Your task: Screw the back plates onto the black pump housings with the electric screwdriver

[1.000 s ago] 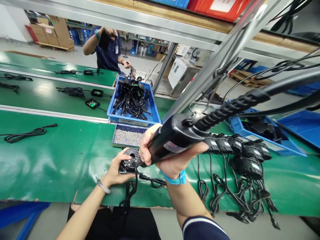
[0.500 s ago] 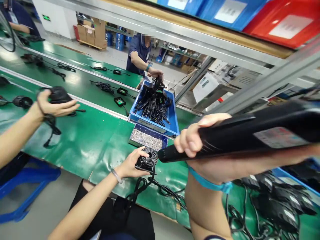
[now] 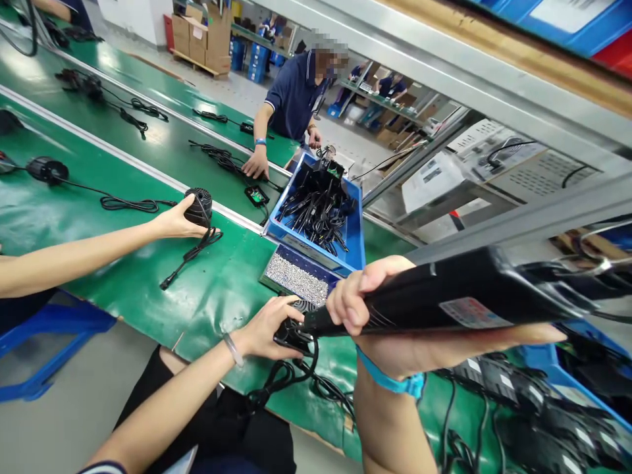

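Right in front of me the left grip [image 3: 269, 326] is closed around a black round vented part [image 3: 295, 337], pressing it flat on the green-matted desk [image 3: 217, 283], with the part's black cord [image 3: 281, 382] trailing off the near edge below that grip. The right grip [image 3: 419, 349], a blue band at its wrist, is wrapped tight round a long black electric screwdriver [image 3: 444, 299], whose nose comes down on the part just beside the left fingers. To my eye this is the fastening step itself, with the tool's tip set on the part. What it calls for now is a square, steady tip and a part that cannot turn under the left grip. Whether the bit sits in a screw head I cannot tell, since the fingers hide it. Just beyond the two grips lies a shallow tray of small silvery screws [image 3: 296, 276], and touching its far side a blue plastic bin [image 3: 356, 230] heaped with black leads. To the right of the right grip, black boxy adapters [image 3: 518, 395] lie in a row with their cables tangled. Well to the left of the left grip, a co-worker's hand [image 3: 178, 224] rests on a second black round unit [image 3: 199, 205]. Farther off, across the bin, a person in a dark blue shirt [image 3: 293, 99] leans a hand on the far green belt. Behind them are stacked cardboard boxes [image 3: 197, 33], and a grey metal frame [image 3: 494, 105] runs overhead.
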`<state>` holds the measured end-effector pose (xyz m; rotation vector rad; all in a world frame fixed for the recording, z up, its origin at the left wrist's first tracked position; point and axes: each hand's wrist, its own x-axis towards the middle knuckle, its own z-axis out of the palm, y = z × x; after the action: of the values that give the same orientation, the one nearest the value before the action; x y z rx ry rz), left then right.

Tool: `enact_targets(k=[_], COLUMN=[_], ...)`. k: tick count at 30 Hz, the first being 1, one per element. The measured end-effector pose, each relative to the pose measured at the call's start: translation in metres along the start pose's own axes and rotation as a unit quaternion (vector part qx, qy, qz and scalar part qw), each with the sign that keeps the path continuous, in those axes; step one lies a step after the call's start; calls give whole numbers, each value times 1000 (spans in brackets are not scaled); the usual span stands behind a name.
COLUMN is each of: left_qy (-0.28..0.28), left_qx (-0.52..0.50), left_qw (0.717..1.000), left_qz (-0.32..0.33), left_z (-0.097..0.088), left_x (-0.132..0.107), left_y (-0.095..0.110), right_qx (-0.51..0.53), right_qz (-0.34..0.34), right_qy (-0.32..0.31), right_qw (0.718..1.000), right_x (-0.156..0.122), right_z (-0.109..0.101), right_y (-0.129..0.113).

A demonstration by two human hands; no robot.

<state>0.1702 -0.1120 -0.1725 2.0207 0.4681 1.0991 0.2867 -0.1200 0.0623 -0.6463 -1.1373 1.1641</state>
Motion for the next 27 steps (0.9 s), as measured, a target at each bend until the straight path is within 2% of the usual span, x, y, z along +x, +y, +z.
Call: enact_targets(k=[5, 9, 12, 14, 15, 19, 23, 27], left_qy=[0, 31, 84, 118, 132, 176, 186, 187], left_qx=[7, 26, 51, 69, 77, 99, 113, 123], left_qw=[1000, 999, 995, 991, 988, 979, 976, 975], left_qz=[-1, 5, 2, 2, 1, -3, -14, -20], left_z=[1, 9, 22, 31, 35, 44, 45, 45], left_x=[0, -3, -6, -8, -8, -6, -5, -3], left_y=[-1, 2, 9, 14, 17, 28, 35, 39], right_qx=[-23, -60, -123, -154, -160, -141, -127, -111], right_qz=[21, 19, -57, -125, -135, -95, -60, -43], right_qy=[26, 21, 26, 46, 51, 51, 65, 44], right_qw=[999, 998, 990, 979, 977, 984, 988, 992], right_x=[-5, -10, -6, 3, 9, 28, 30, 27], right_z=[3, -6, -9, -4, 0, 6, -9, -16], right_y=[-1, -9, -25, -34, -35, -19, 2, 4])
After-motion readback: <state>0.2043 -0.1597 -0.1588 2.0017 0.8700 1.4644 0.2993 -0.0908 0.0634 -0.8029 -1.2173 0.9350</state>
